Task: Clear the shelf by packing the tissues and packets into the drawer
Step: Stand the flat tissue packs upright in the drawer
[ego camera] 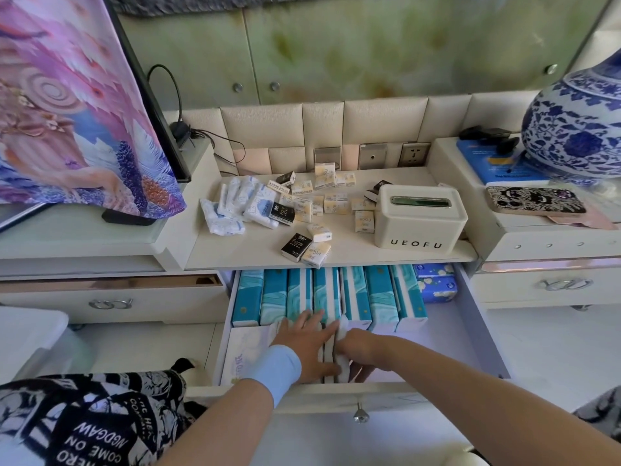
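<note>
Nearest the lens, lower left: black-and-white printed garment (100, 422). Just beyond: front panel of the open drawer (484, 334), with a clear knob (360, 416) at centre.

Left hand (307, 344), with pale blue wristband (279, 368): fingers straight and slightly spread, pressed flat on top of the white tissue packs (331, 359) in the front row of the drawer.

Right hand (358, 349): fingers curled down over the right side of the same upright packs, gripping them. Fingertips partly hidden below.

Behind the hands, inside the drawer: row of teal tissue packs (327, 294) standing on edge. At far right of that row: blue floral packs (437, 285). At front left: flat white pack (245, 351), just beside the left hand.

Above the drawer, on the shelf (353, 255):
- cream and black pocket tissue packets (316, 255), scattered across the middle;
- white-and-blue packets (235, 203), fanned at left;
- cream tissue box (420, 223) marked UEOFU, at right.

On the higher ledge to the right: blue-and-white porcelain vase (578, 129), with a patterned phone case (534, 200) near it.
</note>
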Demonstrator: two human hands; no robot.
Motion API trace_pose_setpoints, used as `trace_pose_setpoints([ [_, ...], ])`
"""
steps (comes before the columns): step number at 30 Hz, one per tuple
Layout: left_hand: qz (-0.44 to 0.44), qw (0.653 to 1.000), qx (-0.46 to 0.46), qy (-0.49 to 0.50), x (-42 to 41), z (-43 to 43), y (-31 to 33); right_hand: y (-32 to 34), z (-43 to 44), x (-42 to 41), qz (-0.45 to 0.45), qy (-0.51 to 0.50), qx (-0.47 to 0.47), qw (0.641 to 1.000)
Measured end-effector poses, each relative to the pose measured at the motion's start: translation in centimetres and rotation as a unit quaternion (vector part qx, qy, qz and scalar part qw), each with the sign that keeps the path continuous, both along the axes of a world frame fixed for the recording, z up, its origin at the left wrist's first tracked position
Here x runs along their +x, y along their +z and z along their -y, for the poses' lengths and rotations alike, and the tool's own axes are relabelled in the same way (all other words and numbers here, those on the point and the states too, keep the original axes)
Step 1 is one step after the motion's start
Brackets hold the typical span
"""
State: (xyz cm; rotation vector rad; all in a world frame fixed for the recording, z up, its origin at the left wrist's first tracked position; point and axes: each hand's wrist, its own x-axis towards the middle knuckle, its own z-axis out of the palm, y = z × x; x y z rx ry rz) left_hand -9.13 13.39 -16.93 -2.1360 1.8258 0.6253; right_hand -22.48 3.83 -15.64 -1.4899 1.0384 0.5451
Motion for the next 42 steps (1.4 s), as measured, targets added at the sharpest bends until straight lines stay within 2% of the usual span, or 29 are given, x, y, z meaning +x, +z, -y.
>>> trace_pose_setpoints([
  [3,0.051,0.998,0.022,-0.017,0.1,-0.1,-0.6,0.4,-0.1,0.2,-0.066,0.065,-0.126,0.988],
  [6,0.041,0.999,0.02,-0.005,0.5,-0.3,-0.6,0.7,0.4,-0.2,-0.121,0.14,-0.233,0.955],
  [7,0.035,0.999,0.015,0.001,0.5,-0.4,-0.6,0.5,0.4,-0.3,-0.109,0.123,-0.215,0.963],
  [9,0.024,1.0,-0.005,0.018,0.5,-0.7,-0.5,-0.1,0.0,-0.3,-0.059,0.023,-0.075,0.995],
  [10,0.022,0.999,-0.014,0.027,0.5,-0.8,-0.5,-0.1,-0.5,-0.1,-0.032,-0.024,0.005,0.999],
  [11,0.024,0.999,-0.019,0.035,0.6,-0.9,-0.5,-0.1,-0.7,0.0,-0.016,-0.051,0.045,0.998],
  [14,0.03,0.998,0.004,0.053,0.8,-1.4,-0.6,-0.6,-0.2,0.2,-0.025,-0.07,0.036,0.997],
  [17,-0.004,0.996,0.037,0.087,1.1,-1.8,-0.6,-1.0,0.2,0.0,-0.034,-0.112,0.031,0.993],
  [20,-0.017,0.995,0.046,0.09,1.3,-1.7,-0.2,-0.1,-0.3,0.2,0.016,-0.053,0.054,0.997],
  [22,-0.002,0.996,0.045,0.081,1.5,-1.4,0.3,0.0,-0.3,0.9,-0.016,0.007,-0.005,1.0],
  [25,0.003,0.997,0.024,0.071,2.3,-0.5,1.6,0.7,0.5,2.4,-0.066,0.044,-0.137,0.987],
  [28,-0.042,0.994,-0.005,0.099,3.4,0.7,3.6,3.3,1.4,3.9,-0.077,0.135,-0.344,0.926],
  [29,-0.048,0.993,-0.013,0.109,4.1,1.0,4.4,4.0,1.9,4.6,-0.062,0.138,-0.379,0.913],
  [33,-0.027,0.991,-0.038,0.127,7.9,2.9,8.0,6.6,4.3,8.2,0.018,0.082,-0.379,0.922],
  [36,-0.002,0.986,-0.069,0.152,11.5,4.5,10.7,8.9,6.1,11.2,0.08,0.04,-0.405,0.91],
  [42,0.068,0.974,-0.06,0.21,19.3,6.9,11.7,11.2,9.7,17.8,0.132,0.082,-0.449,0.88],
])
